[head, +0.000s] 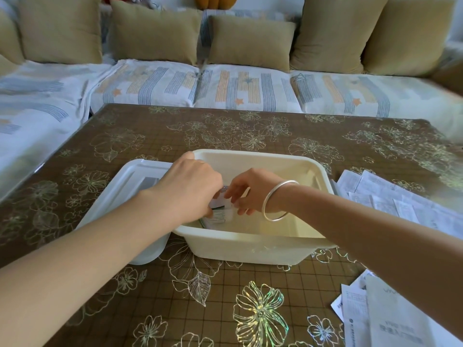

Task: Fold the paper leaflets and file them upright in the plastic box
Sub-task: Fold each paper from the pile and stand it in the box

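Observation:
A cream plastic box [250, 251] stands on the table in front of me. Both hands reach down into its left end. My left hand [190, 189] and my right hand [253, 191], which wears a silver bangle, pinch small folded leaflets [221, 212] that stand upright against the box's left wall. The hands hide most of the leaflets. Loose unfolded leaflets [390, 196] lie spread on the table to the right of the box, and a second heap of leaflets [370, 316] lies at the near right corner.
The box's translucent lid [125, 186] lies flat on the table just left of the box, under my left forearm. The table carries a brown floral cloth [225, 309]. A sofa with patterned covers and tan cushions [155, 33] runs behind the table.

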Demonstrator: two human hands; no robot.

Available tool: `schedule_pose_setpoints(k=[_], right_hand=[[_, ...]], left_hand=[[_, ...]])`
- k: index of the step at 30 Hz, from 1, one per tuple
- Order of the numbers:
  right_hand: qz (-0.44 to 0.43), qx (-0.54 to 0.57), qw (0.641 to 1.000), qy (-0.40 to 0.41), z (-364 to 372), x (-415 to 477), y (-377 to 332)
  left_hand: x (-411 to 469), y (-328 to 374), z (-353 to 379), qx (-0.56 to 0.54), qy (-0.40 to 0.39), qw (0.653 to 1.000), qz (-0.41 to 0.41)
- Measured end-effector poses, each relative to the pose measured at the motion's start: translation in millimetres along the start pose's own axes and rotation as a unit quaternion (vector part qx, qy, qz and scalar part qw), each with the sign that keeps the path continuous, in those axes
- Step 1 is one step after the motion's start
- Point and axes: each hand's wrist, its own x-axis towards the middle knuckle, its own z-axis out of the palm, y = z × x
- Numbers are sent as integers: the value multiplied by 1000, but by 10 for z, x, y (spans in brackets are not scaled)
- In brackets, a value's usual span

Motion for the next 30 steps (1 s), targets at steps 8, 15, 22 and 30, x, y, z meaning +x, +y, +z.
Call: schedule_pose_setpoints(k=[8, 15, 22, 30], right_hand=[[-13, -86, 993, 77, -78, -84, -68], [-97, -9, 963, 251, -338, -643, -85], [-25, 55, 887, 459, -539, -1649, 679], [235, -201, 916, 254, -273, -1781, 2020]], left_hand=[[-76, -134, -44, -84, 75, 993, -31], [-193, 84, -151, -245, 163, 955, -30], [-227, 784, -269, -290, 274, 917, -4], [-238, 1330, -143, -253, 305, 918, -29]])
